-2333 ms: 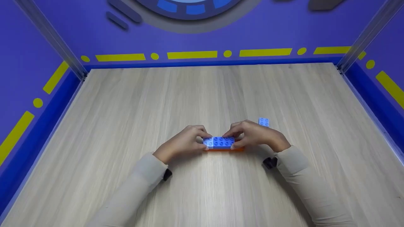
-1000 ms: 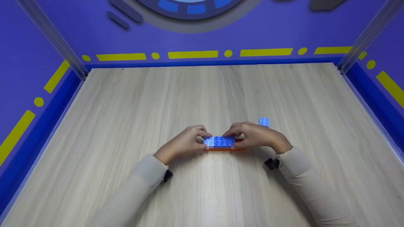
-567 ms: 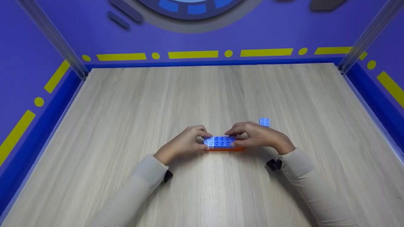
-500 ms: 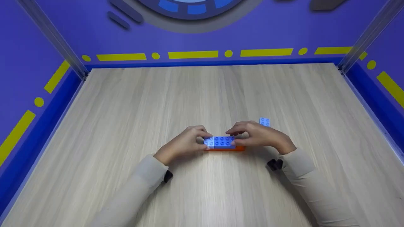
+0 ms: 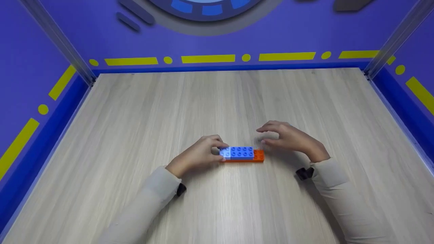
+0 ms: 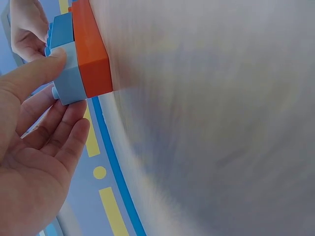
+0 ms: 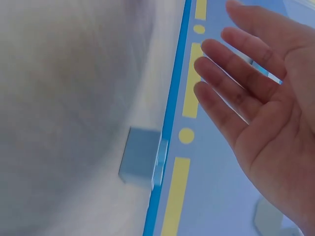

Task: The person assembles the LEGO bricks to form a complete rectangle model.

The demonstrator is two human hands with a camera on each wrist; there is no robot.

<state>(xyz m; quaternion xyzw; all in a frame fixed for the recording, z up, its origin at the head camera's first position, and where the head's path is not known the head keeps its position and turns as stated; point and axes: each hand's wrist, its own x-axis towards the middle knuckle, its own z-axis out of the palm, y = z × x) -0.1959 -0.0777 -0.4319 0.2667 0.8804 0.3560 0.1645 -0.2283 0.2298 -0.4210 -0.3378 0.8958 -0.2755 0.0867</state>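
An orange toy building brick (image 5: 259, 155) lies on the table, its right-end studs bare. On top of it sit a light blue brick (image 6: 72, 78) at the left and a longer blue brick (image 5: 242, 153) beside it. My left hand (image 5: 198, 155) pinches the light blue brick between thumb and fingers. Off to the right and slightly farther back, my right hand (image 5: 291, 138) is raised above the table with fingers apart, holding nothing. A second light blue brick (image 7: 141, 156) stands on the table in the right wrist view; in the head view the right hand hides it.
The wooden table (image 5: 217, 105) is bounded at the back by a purple wall (image 5: 217, 44) with yellow markings. Similar panels rise at the left and right sides. A black wrist camera (image 5: 304, 173) shows under the right sleeve.
My right hand has let go of the blue brick and moved right and away, uncovering the orange brick's end and covering the loose light blue brick. My left hand stays in place.
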